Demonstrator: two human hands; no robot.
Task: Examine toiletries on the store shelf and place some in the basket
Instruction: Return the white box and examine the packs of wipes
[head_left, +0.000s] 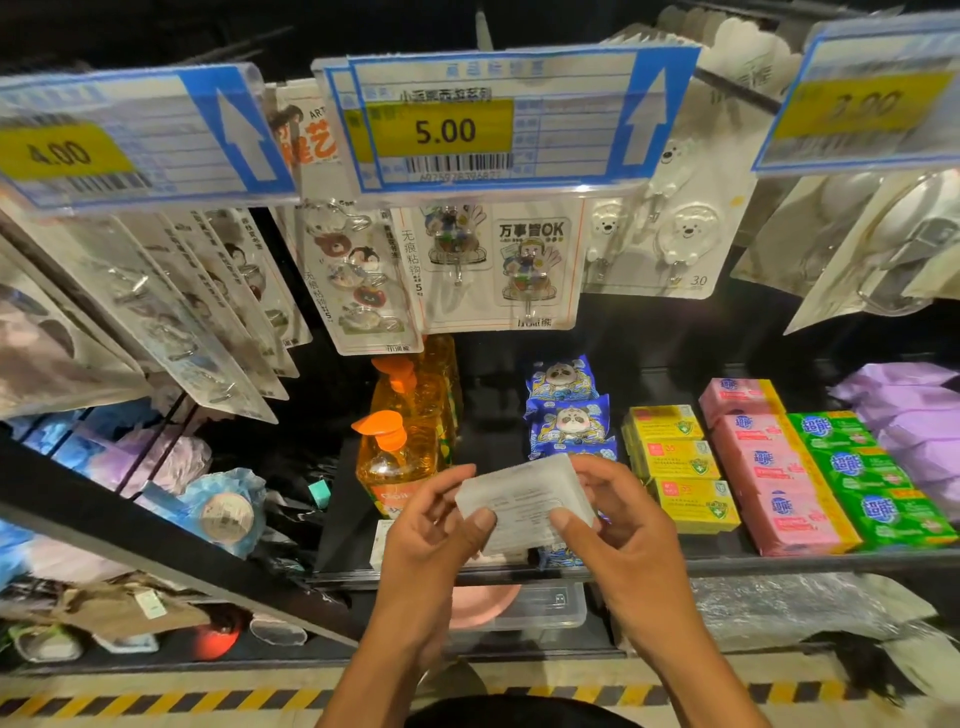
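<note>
Pinching a white packet (524, 501) at lower centre of the frame with both hands: left hand (431, 525) on its left edge, right hand (618, 525) on its right edge, thumbs pressed on the near face, fingers curled behind. Held flat side to the camera, above the front lip of the shelf (779, 564); fine print on it too blurred to read.

Just behind, blue panda packs (569, 423) in a row running back. Left of those, orange pump bottles (397, 457) (front label partly hidden by the left hand, unreadable). Right of centre, yellow boxes (675, 457) with a green shield badge, then pink bars (779, 483) and green bars (872, 483), both marked 超能.

Hanging across the upper half, hook cards: one card (532, 260) reading 万事皆OK, a bear card (358, 280) reading 无痕粘钩. Clipped above, a price tag (445, 130) marked 5.00 at top centre and another tag (65, 153) marked 4.00 at upper left.
</note>
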